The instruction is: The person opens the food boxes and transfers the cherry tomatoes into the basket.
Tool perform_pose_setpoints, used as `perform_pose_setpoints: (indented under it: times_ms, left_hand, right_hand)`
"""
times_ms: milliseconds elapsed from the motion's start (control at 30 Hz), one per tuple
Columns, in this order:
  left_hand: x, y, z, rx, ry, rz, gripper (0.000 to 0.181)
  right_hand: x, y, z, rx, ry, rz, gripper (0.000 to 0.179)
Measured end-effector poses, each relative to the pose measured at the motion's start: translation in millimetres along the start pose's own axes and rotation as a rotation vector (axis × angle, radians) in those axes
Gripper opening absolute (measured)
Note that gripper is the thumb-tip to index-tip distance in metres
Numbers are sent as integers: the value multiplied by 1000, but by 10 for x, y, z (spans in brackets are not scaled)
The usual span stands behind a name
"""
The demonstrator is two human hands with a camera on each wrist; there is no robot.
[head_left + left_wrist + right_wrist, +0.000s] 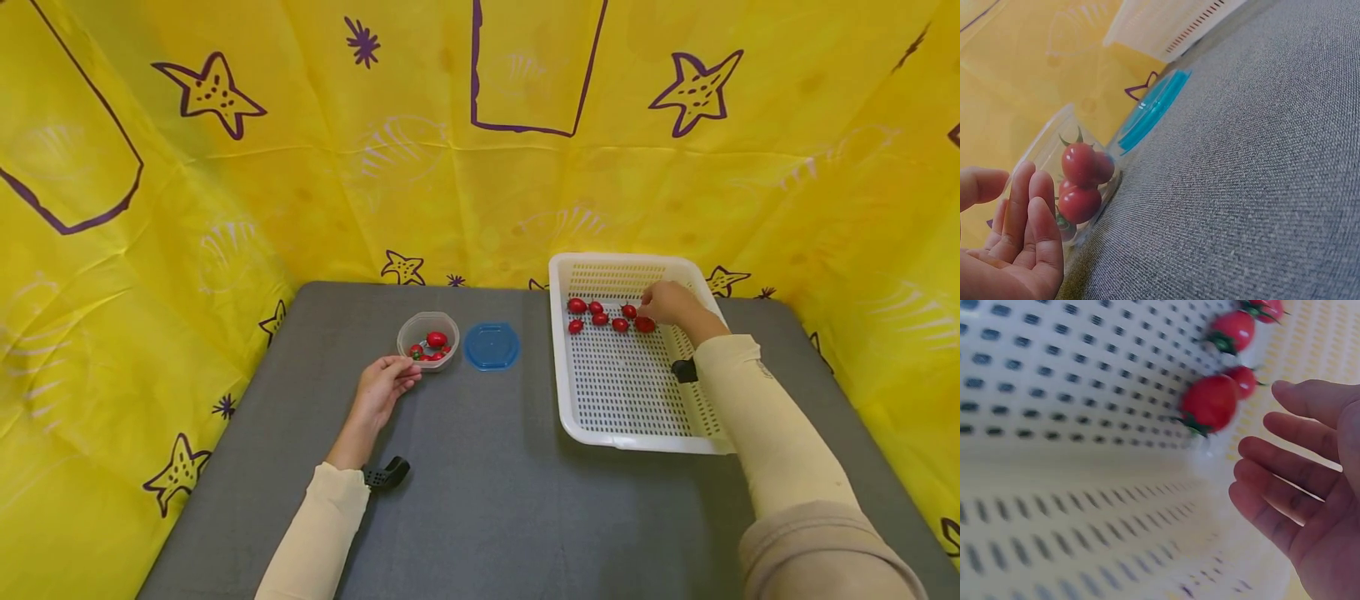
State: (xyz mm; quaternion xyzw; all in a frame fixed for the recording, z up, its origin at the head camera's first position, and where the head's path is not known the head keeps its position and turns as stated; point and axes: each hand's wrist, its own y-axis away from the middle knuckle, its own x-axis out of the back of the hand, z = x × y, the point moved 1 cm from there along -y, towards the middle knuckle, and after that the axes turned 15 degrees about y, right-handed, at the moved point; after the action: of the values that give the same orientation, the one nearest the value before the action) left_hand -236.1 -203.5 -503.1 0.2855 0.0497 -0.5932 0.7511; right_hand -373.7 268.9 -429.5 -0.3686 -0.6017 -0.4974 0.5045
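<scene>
My left hand [381, 389] is at the near-left rim of a clear plastic container [405, 331], thumb over the edge and fingers along the outer wall. Several cherry tomatoes [1080, 204] lie inside it. My right hand [670, 305] reaches over the far right part of a white perforated basket [567, 408], beside the red cherry tomatoes [645, 324] grouped at its far end. In the right wrist view, this hand's fingers [1272, 512] are spread and slightly bent, apart from the nearest tomato [1210, 405], with nothing between them.
A blue lid [492, 347] lies flat on the grey table [480, 500] between the container and the basket. Behind the table hangs a yellow patterned cloth [420, 200], close to the basket's far side; it also covers both sides.
</scene>
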Motion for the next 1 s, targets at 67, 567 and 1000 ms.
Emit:
perform_pose_setpoints:
  times_ms: [67,567,1000]
  left_hand:
    - [-7,-4,-3,1,5,3,6]
    - [-9,-18,3,15,-13,3,10]
    - [-27,-12,7,12,-25,11,9]
  right_hand:
    - [98,-2,7,11,16,6,27]
    - [822,-149,-547,166,59,154,32]
    - [993,-290,-1367,295,75,192,32]
